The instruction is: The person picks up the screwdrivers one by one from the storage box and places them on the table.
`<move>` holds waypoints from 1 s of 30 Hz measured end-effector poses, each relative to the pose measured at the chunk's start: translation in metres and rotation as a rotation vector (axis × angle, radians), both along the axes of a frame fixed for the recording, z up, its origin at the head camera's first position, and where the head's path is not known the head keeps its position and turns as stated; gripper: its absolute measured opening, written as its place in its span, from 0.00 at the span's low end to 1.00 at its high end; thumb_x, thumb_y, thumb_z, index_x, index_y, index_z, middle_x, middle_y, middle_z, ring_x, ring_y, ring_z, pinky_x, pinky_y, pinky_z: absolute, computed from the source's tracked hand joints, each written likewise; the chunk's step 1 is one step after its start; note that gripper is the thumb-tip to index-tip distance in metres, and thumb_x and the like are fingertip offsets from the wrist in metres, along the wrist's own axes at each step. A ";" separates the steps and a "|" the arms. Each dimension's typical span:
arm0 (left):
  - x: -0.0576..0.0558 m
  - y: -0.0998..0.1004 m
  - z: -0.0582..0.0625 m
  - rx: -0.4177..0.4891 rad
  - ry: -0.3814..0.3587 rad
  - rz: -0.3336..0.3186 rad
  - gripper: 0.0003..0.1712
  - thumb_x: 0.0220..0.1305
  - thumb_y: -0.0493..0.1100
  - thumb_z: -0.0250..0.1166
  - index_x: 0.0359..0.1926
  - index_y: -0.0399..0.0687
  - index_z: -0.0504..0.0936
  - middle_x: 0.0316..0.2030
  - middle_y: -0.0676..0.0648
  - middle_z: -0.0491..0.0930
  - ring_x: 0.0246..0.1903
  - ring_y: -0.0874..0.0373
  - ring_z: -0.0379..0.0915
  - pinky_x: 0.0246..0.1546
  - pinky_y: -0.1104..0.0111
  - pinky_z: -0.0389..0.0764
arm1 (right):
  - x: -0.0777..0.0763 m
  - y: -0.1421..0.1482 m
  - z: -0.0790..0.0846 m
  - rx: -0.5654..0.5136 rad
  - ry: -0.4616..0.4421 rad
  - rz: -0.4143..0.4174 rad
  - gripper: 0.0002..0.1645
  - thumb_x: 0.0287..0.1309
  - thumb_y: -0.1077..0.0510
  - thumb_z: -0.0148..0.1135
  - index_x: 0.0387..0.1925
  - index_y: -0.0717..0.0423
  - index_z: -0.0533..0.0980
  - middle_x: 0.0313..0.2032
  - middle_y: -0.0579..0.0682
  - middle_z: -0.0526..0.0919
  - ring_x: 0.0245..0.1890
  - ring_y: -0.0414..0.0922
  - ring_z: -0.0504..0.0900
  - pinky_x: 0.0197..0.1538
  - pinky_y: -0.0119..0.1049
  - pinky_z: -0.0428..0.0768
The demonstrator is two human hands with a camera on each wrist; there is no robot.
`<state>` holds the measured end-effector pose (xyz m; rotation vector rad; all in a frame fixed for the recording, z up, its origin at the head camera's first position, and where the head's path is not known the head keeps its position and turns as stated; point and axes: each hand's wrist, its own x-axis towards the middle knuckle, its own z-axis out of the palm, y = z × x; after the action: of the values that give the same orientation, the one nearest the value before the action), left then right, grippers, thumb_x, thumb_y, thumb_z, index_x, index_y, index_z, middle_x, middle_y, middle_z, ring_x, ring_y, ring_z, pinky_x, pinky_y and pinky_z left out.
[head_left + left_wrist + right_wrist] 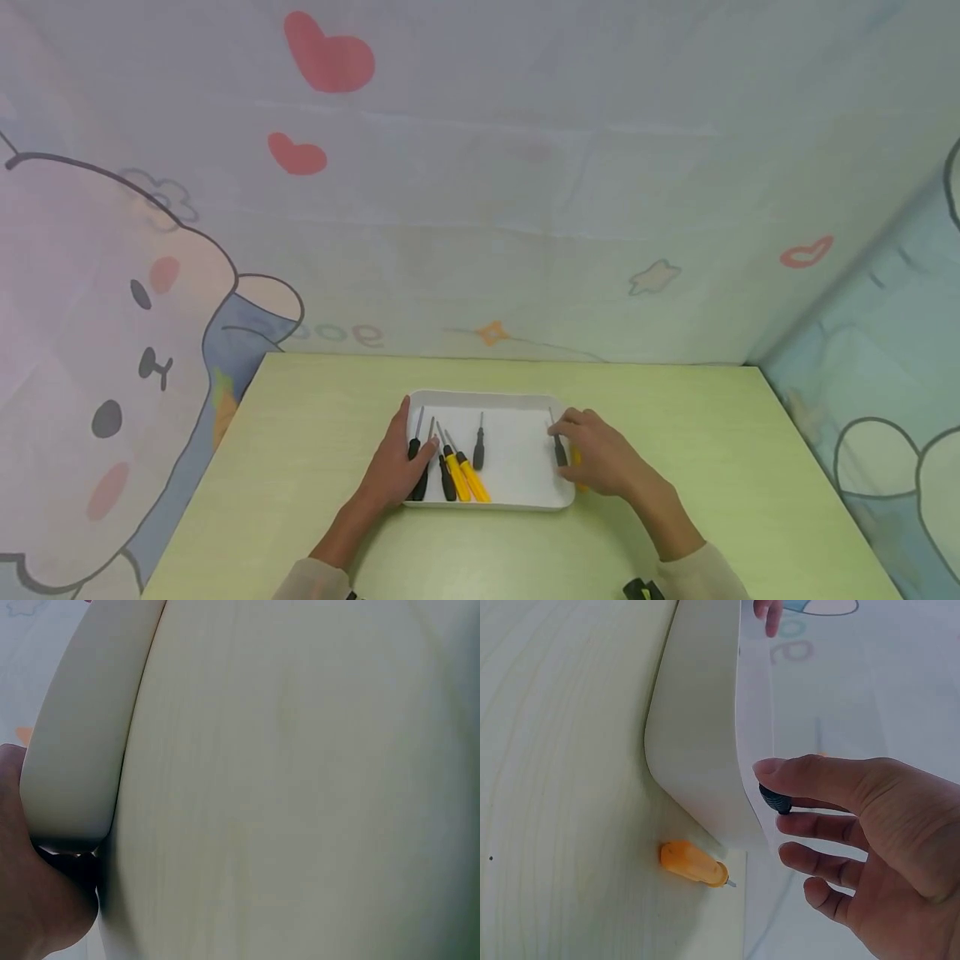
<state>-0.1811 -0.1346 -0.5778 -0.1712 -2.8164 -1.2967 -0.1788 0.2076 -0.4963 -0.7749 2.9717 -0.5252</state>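
Note:
A white rectangular tray (517, 505) holds several screwdrivers. My left hand (396, 468) grips the tray's left end, its thumb reaching in over the wall and its fingers along the outside. Close to that thumb lie black-handled screwdrivers (447, 482) and yellow-and-black ones (472, 479), with a small dark screwdriver (478, 454) to their right. Over the tray's right end, my right hand (600, 454) pinches a black-handled screwdriver (559, 452) between thumb and fingers. In the right wrist view, only the end of its black handle (775, 799) shows.
A yellow-handled screwdriver (690, 862) lies on the table just outside the tray's right end, partly hidden by my hand in the head view. The pale wooden table (300, 433) meets a printed cloth backdrop (510, 192) behind and at the sides.

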 end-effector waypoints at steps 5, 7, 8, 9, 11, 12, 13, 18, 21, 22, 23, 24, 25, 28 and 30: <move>-0.002 -0.001 -0.002 -0.004 0.003 -0.006 0.51 0.70 0.59 0.58 0.80 0.50 0.37 0.78 0.42 0.46 0.75 0.45 0.47 0.72 0.48 0.54 | 0.002 0.002 0.002 -0.015 -0.005 -0.002 0.29 0.46 0.56 0.79 0.53 0.57 0.81 0.51 0.46 0.78 0.49 0.46 0.73 0.51 0.44 0.78; -0.002 -0.001 -0.002 -0.006 -0.011 -0.007 0.51 0.71 0.59 0.58 0.80 0.52 0.36 0.78 0.44 0.45 0.75 0.47 0.46 0.72 0.50 0.53 | 0.002 0.003 0.001 -0.012 -0.006 -0.006 0.29 0.46 0.56 0.79 0.52 0.57 0.81 0.51 0.46 0.78 0.49 0.45 0.73 0.51 0.44 0.78; -0.002 -0.001 -0.002 -0.007 -0.015 -0.008 0.51 0.71 0.59 0.58 0.80 0.53 0.36 0.78 0.44 0.45 0.75 0.47 0.46 0.72 0.50 0.53 | 0.001 0.003 0.001 -0.009 -0.006 -0.007 0.29 0.46 0.55 0.79 0.52 0.57 0.81 0.50 0.46 0.78 0.49 0.45 0.73 0.51 0.44 0.78; -0.002 -0.001 -0.002 -0.008 -0.019 -0.008 0.51 0.71 0.59 0.57 0.80 0.53 0.36 0.78 0.44 0.45 0.75 0.47 0.46 0.72 0.50 0.53 | 0.001 0.003 0.001 -0.006 -0.006 -0.010 0.30 0.46 0.55 0.79 0.52 0.57 0.81 0.50 0.46 0.78 0.48 0.45 0.73 0.51 0.44 0.78; -0.002 -0.001 -0.001 -0.008 -0.024 -0.009 0.51 0.71 0.58 0.57 0.80 0.54 0.35 0.78 0.45 0.45 0.75 0.48 0.46 0.72 0.50 0.53 | 0.001 0.004 0.001 0.001 -0.009 -0.012 0.30 0.46 0.55 0.79 0.53 0.56 0.81 0.50 0.46 0.78 0.48 0.45 0.72 0.52 0.44 0.78; -0.002 -0.001 -0.001 -0.006 -0.026 -0.009 0.51 0.71 0.58 0.57 0.80 0.54 0.35 0.78 0.45 0.45 0.75 0.48 0.46 0.72 0.50 0.53 | 0.001 0.005 0.001 0.004 -0.008 -0.013 0.30 0.46 0.55 0.79 0.53 0.56 0.81 0.51 0.46 0.78 0.49 0.45 0.73 0.52 0.44 0.78; -0.002 -0.001 0.000 -0.006 -0.027 -0.009 0.51 0.71 0.58 0.57 0.80 0.53 0.35 0.78 0.45 0.45 0.75 0.48 0.45 0.72 0.50 0.53 | 0.000 0.005 0.001 0.006 -0.008 -0.014 0.30 0.46 0.54 0.79 0.53 0.57 0.81 0.51 0.46 0.78 0.49 0.45 0.73 0.52 0.44 0.78; -0.002 -0.002 0.000 -0.004 -0.023 -0.008 0.51 0.71 0.58 0.57 0.80 0.53 0.36 0.78 0.44 0.45 0.75 0.47 0.46 0.72 0.49 0.54 | 0.000 0.007 0.003 0.009 -0.011 -0.010 0.30 0.46 0.54 0.79 0.53 0.57 0.81 0.51 0.48 0.78 0.49 0.46 0.73 0.53 0.44 0.78; -0.003 -0.002 -0.001 -0.005 -0.026 -0.009 0.51 0.71 0.59 0.57 0.80 0.54 0.36 0.78 0.45 0.45 0.75 0.47 0.47 0.72 0.50 0.54 | 0.000 0.008 0.004 0.008 -0.013 -0.006 0.30 0.47 0.54 0.79 0.53 0.58 0.81 0.51 0.48 0.78 0.50 0.47 0.73 0.53 0.44 0.78; -0.003 -0.002 -0.001 -0.006 -0.028 -0.009 0.51 0.71 0.59 0.57 0.80 0.54 0.35 0.78 0.45 0.45 0.75 0.47 0.47 0.72 0.50 0.54 | 0.000 0.009 0.003 0.006 -0.012 -0.003 0.30 0.47 0.55 0.79 0.53 0.58 0.80 0.51 0.48 0.78 0.50 0.47 0.73 0.53 0.44 0.78; -0.003 -0.002 -0.001 -0.008 -0.031 -0.010 0.51 0.71 0.59 0.57 0.80 0.54 0.35 0.78 0.45 0.45 0.75 0.47 0.46 0.72 0.50 0.54 | 0.000 0.010 0.003 0.002 -0.010 -0.002 0.30 0.47 0.55 0.79 0.53 0.58 0.80 0.52 0.48 0.78 0.50 0.47 0.73 0.53 0.44 0.78; -0.003 -0.001 0.000 -0.009 -0.034 -0.009 0.50 0.71 0.59 0.57 0.80 0.54 0.35 0.78 0.45 0.45 0.75 0.48 0.46 0.72 0.50 0.54 | 0.000 0.010 0.003 0.000 -0.009 0.001 0.30 0.47 0.55 0.79 0.53 0.58 0.80 0.52 0.48 0.78 0.50 0.47 0.73 0.53 0.44 0.78; -0.003 -0.001 0.000 -0.008 -0.036 -0.009 0.50 0.71 0.59 0.57 0.80 0.54 0.35 0.78 0.45 0.45 0.75 0.48 0.46 0.72 0.50 0.54 | 0.000 0.011 0.002 -0.004 -0.007 0.003 0.30 0.46 0.55 0.79 0.53 0.58 0.80 0.52 0.48 0.78 0.50 0.47 0.73 0.52 0.44 0.78; -0.001 -0.001 0.002 -0.004 -0.039 -0.008 0.50 0.71 0.58 0.57 0.80 0.54 0.35 0.78 0.45 0.45 0.75 0.48 0.46 0.72 0.50 0.53 | 0.000 0.013 0.002 -0.011 -0.001 0.005 0.30 0.46 0.55 0.79 0.53 0.58 0.80 0.52 0.48 0.78 0.49 0.47 0.73 0.52 0.44 0.78; -0.001 -0.001 0.002 -0.003 -0.041 -0.007 0.51 0.71 0.58 0.57 0.80 0.53 0.35 0.78 0.45 0.45 0.75 0.48 0.46 0.72 0.50 0.53 | 0.000 0.013 0.002 -0.013 0.000 0.003 0.30 0.46 0.55 0.79 0.53 0.58 0.80 0.52 0.49 0.78 0.49 0.47 0.73 0.52 0.44 0.78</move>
<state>-0.1819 -0.1355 -0.5755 -0.1560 -2.8547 -1.3118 -0.1791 0.2207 -0.4944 -0.7807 2.9693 -0.5443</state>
